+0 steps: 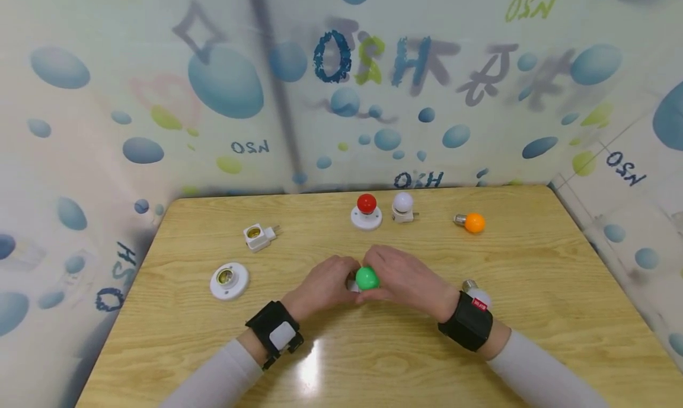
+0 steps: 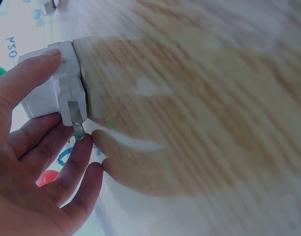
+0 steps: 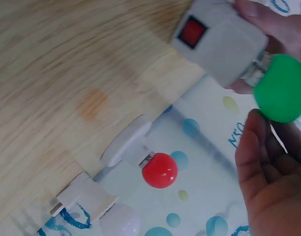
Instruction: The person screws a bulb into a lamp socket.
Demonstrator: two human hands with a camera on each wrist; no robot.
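Green bulb (image 1: 367,279), mid-tbl (image 1: 309,236), well off side edges (image 1: 139,277)

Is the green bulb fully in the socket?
Not fully in: the right wrist view shows bare metal between the green bulb and the white socket. Whether the thread has caught, I cannot tell.

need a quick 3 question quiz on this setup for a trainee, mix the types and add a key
1. True or false: the orange bulb lies loose on the table.
2. Fill in: the person's ___ hand grips the socket at the base of the green bulb.
3. Which bulb stands in a round base?
a) orange bulb
b) red bulb
c) white bulb

Key
1. True.
2. Left: the left hand.
3. b) red bulb.
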